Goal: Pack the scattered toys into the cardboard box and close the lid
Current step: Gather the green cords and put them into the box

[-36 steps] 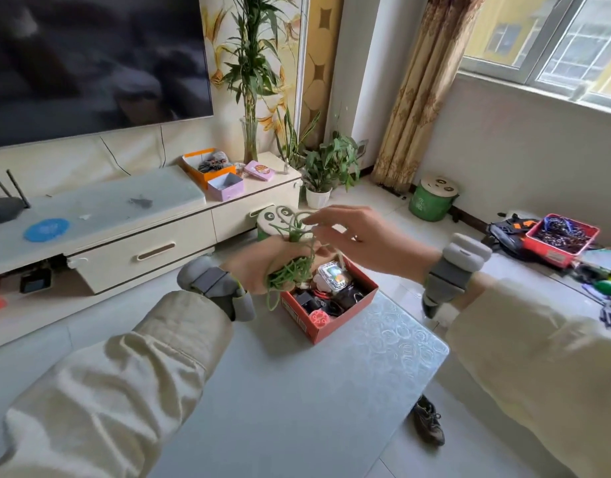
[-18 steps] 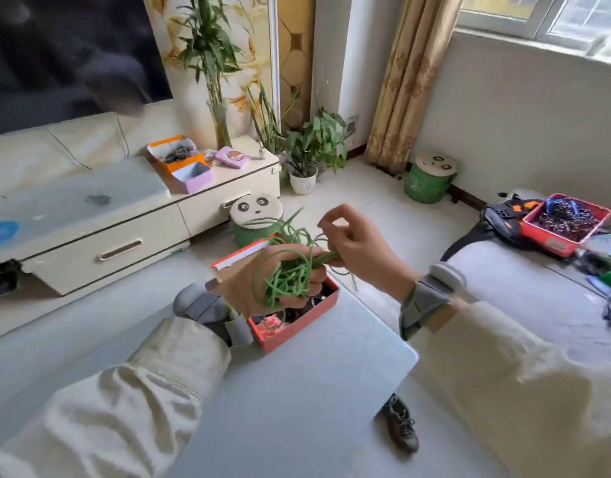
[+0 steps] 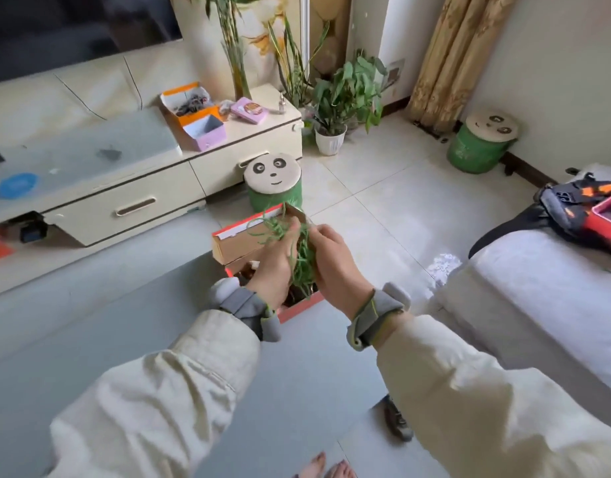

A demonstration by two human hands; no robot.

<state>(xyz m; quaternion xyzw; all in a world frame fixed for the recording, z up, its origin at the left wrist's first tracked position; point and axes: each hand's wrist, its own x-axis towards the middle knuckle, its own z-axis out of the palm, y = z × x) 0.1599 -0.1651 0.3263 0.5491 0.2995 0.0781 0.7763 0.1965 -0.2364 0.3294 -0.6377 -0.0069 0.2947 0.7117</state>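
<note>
Grey bench (image 3: pixel 142 322) carries the red cardboard box (image 3: pixel 298 309), lid (image 3: pixel 240 243) tipped up beyond the fingers. Now the right hand (image 3: pixel 335 267) has closed in beside the left hand (image 3: pixel 275 262). Both sets of fingers curl round the green string toy (image 3: pixel 302 258), bunched directly above the box, so tucking it inside seems imminent.

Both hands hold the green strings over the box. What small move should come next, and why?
Probably lower the green strings into the box and let go: the left hand and right hand grip them just above it, and the lid stands open behind, so the way down looks free.
</note>
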